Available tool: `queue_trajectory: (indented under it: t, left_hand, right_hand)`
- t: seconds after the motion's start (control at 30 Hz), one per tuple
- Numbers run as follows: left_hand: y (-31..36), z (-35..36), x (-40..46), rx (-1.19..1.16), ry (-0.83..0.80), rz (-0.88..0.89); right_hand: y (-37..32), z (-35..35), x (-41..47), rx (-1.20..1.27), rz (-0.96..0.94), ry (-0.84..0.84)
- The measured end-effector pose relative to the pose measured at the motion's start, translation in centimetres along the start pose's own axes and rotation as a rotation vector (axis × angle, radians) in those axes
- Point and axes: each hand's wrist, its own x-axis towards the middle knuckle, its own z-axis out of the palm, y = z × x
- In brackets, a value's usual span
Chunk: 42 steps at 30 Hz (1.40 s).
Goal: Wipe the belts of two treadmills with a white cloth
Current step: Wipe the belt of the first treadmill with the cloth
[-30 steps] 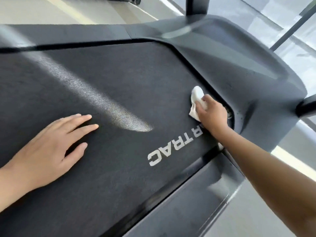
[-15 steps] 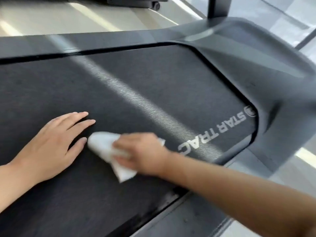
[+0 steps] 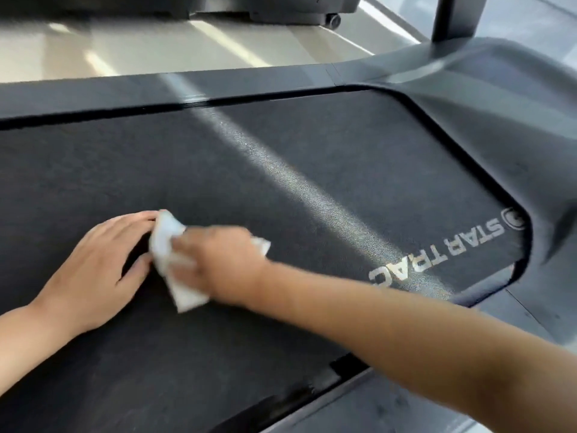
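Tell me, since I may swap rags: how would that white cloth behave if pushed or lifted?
The white cloth is crumpled under the right hand, so it is probably floppy and light. Its loose corner trails flat on the belt, so it likely drags rather than slides freely.

**Sunlit gym floor behind dark machines**

A pale, glossy beige floor (image 3: pixel 187 48) stretches across the top of the view, crossed by bright slanting bands of light. At its far edge stands the dark base of another machine (image 3: pixel 265 7), with a small black wheel (image 3: pixel 333 19). A dark upright post (image 3: pixel 456 17) rises at upper right.
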Motion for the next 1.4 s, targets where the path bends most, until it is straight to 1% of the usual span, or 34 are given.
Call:
queue_trajectory:
  t: [0.03,0.07,0.1,0.13,0.17,0.23,0.3,0.37,0.43,0.5,0.57,0.63,0.7,0.77,0.83,0.87,0.9,0.93,1.03,1.07,1.1,1.13,1.2,1.27,1.33,1.4]
  left_hand:
    - [-0.5,-0.1,0.0,0.005,-0.013,0.01]
    - [-1.1,-0.4,-0.2,0.033,-0.026,0.02]
    - [-1.7,-0.7,-0.5,0.061,-0.035,0.019]
    - [-2.1,-1.1,-0.9,0.084,-0.037,0.007]
    - [-2.4,-1.3,-1.3,0.097,-0.037,-0.01]
    - [-2.4,-1.6,-1.8,0.105,-0.019,-0.036]
    - [-2.0,-1.7,-1.9,0.096,0.016,-0.064]
    - [-1.8,-1.6,-1.7,0.088,0.039,-0.076]
    - [-2.0,-1.6,-1.6,0.073,0.048,-0.088]
    - [-2.2,-1.6,-1.6,0.056,0.069,-0.107]
    - [-2.2,-1.6,-1.7,0.052,0.104,-0.143]
    - [-2.3,-1.6,-1.7,0.02,0.155,-0.208]
    - [-2.4,-1.5,-1.8,-0.019,0.179,-0.245]
    - [-2.7,-1.7,-2.1,-0.007,0.15,-0.229]
    - [-3.3,-1.9,-2.6,0.031,0.089,-0.202]
    - [-3.6,-2.1,-3.0,0.06,0.048,-0.193]
    - [-3.8,-2.4,-3.6,0.095,0.002,-0.18]
    - [-3.9,-2.7,-4.5,0.132,-0.042,-0.159]
    - [-3.8,-3.5,-8.3,0.194,-0.127,-0.095]
    - [-3.5,-3.6,-9.5,0.192,-0.125,-0.094]
    - [-3.2,-3.6,-10.5,0.172,-0.107,-0.111]
    - [-2.8,-3.5,-11.2,0.143,-0.077,-0.136]
    - [-2.4,-3.3,-11.8,0.106,-0.02,-0.177]
    - [-2.6,-3.3,-11.6,0.118,-0.013,-0.151]
    - [-2.7,-3.5,-11.7,0.121,-0.024,-0.144]
    - [-2.5,-3.4,-11.9,0.094,-0.027,-0.162]
  right_hand:
    - [-1.4,0.3,-1.3,0.04,-0.132,-0.057]
    - [-1.3,0.1,-2.0,0.08,-0.223,-0.094]
    - [-0.2,-0.2,-1.9,0.086,-0.269,-0.085]
    - [1.6,-0.8,-1.3,0.06,-0.252,-0.054]
    - [3.9,-1.4,-0.2,0.023,-0.171,-0.007]
    - [10.4,-3.3,3.2,-0.067,0.13,0.115]
    - [16.4,-5.3,6.6,-0.151,0.417,0.185]
    - [18.9,-6.0,9.4,-0.235,0.566,0.207]
    - [16.9,-5.1,11.8,-0.282,0.587,0.169]
    - [12.3,-3.1,13.1,-0.226,0.477,0.116]
    - [6.4,-0.8,12.9,-0.165,0.308,0.047]
    - [0.4,1.3,10.3,-0.136,0.098,-0.044]
    - [-3.5,2.1,5.9,-0.028,-0.127,-0.076]
    - [-3.5,1.4,1.7,0.073,-0.294,-0.1]
    - [-0.4,0.0,-0.7,0.059,-0.384,-0.112]
    - [1.7,-0.8,-1.1,0.032,-0.356,-0.094]
    - [4.1,-1.7,-0.7,-0.005,-0.273,-0.041]
    - [6.8,-3.0,0.1,-0.066,-0.138,0.029]
    - [15.3,-6.4,2.7,-0.198,0.365,0.193]
    - [16.7,-6.9,3.2,-0.216,0.472,0.209]
    - [16.7,-6.8,3.5,-0.239,0.524,0.206]
    - [15.3,-6.3,3.6,-0.259,0.532,0.185]
    - [10.2,-4.0,3.1,-0.208,0.411,0.14]
    - [3.8,-1.4,1.4,-0.128,0.188,0.096]
    - [-3.2,0.7,-1.5,-0.013,-0.107,0.006]
    - [-9.1,2.2,-5.3,0.095,-0.463,-0.172]
